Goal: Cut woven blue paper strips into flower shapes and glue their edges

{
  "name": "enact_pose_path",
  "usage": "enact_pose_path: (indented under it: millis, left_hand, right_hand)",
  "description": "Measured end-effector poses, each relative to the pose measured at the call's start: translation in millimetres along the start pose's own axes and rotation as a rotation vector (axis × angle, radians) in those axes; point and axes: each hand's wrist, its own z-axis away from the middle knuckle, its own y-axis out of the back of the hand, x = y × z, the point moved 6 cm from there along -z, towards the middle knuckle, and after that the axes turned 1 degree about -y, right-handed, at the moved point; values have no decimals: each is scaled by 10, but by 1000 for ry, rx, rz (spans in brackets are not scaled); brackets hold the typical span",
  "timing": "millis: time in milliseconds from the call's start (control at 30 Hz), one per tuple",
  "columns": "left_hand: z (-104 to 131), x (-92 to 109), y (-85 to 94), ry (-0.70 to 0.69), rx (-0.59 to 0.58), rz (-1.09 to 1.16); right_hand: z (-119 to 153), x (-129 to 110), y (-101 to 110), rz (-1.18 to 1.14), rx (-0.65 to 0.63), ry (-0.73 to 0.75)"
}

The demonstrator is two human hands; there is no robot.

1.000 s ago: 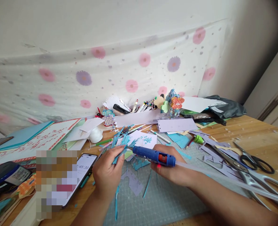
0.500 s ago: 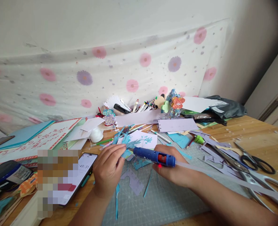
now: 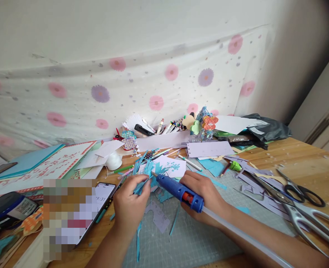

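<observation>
Nearest, a grey gridded cutting mat lies on a wooden table, with a narrow bright-blue paper strip and a notched lilac paper offcut on it. Above the mat, the left hand has thumb and forefinger pinched together on a light-blue cut paper piece, mostly masked by the fingers and hard to part from the blue scraps behind. The right hand is wrapped round a dark-blue plastic glue gun, a long translucent glue stick trailing from its back end.

The step in hand looks like gluing — the nozzle points at the blue piece, just beside the left fingertips; whether it touches, or any glue is out, I cannot tell. This move seems to call for a steady pinch, a light squeeze and fingertips kept off the hot tip.

To the left lies a lit smartphone; to the right, large silver metal scissors among lilac scraps. Farther off stand a white thread spool and a long white paper-sided box of pens, with a black plastic bag at right. Behind — a white sheet with pink and purple flowers against a pale wall.
</observation>
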Motion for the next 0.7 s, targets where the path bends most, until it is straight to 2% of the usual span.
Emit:
enact_pose_path:
  millis: [67, 167, 300, 467, 700]
  left_hand:
    - [19, -115, -47, 224, -42, 88]
    - [87, -260, -169, 548, -111, 341]
    - [176, -299, -336, 827, -141, 729]
    - [219, -256, -422, 988, -152, 952]
    - [220, -234, -407, 1043, -121, 1032]
  right_hand:
    - [15, 10, 31, -41, 76, 34]
    - [35, 15, 131, -113, 231, 80]
    - [16, 71, 209, -166, 305, 4]
    - [-2, 174, 175, -254, 261, -165]
    - [-13, 245, 140, -390, 226, -285]
